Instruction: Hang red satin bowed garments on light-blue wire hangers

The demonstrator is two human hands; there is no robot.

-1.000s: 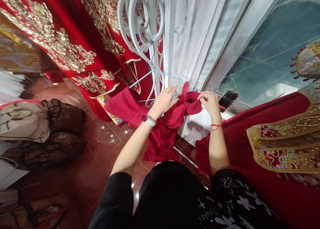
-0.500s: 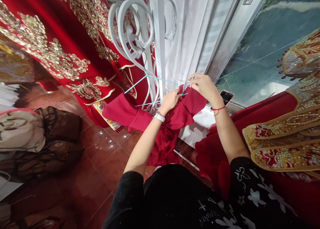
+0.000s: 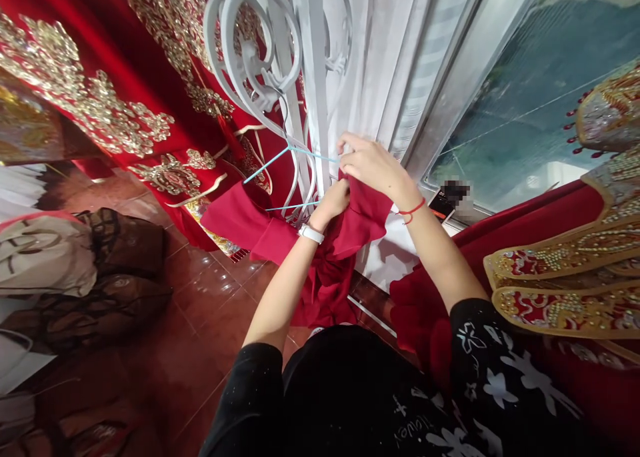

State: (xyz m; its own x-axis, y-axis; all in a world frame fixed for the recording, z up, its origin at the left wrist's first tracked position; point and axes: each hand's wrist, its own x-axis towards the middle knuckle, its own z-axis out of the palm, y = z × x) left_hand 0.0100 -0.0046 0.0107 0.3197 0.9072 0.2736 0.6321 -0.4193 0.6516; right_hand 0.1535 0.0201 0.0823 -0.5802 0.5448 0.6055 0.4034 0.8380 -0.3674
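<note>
A plain red garment (image 3: pixel 330 257) hangs from a light blue wire hanger (image 3: pixel 280 157) hooked on a white scrolled metal rack (image 3: pixel 260 64). My left hand (image 3: pixel 334 200), with a white watch at the wrist, grips the red cloth just under the hanger. My right hand (image 3: pixel 367 164), with a red string on its wrist, reaches over from the right and pinches the top edge of the same cloth at the hanger wire. Both hands are close together, nearly touching.
Red gowns with gold embroidery (image 3: pixel 115 104) hang at the left, and another embroidered red gown (image 3: pixel 565 270) lies at the right. White curtains (image 3: pixel 380 57) and a glass door (image 3: pixel 540 90) stand behind. A phone (image 3: pixel 443 200) rests on the white sill. Dark bags (image 3: pixel 115 270) sit on the tiled floor.
My right hand has moved up and left along the hanger, from the garment's right end to its middle. My left hand stays gripping the cloth and has shifted slightly left.
</note>
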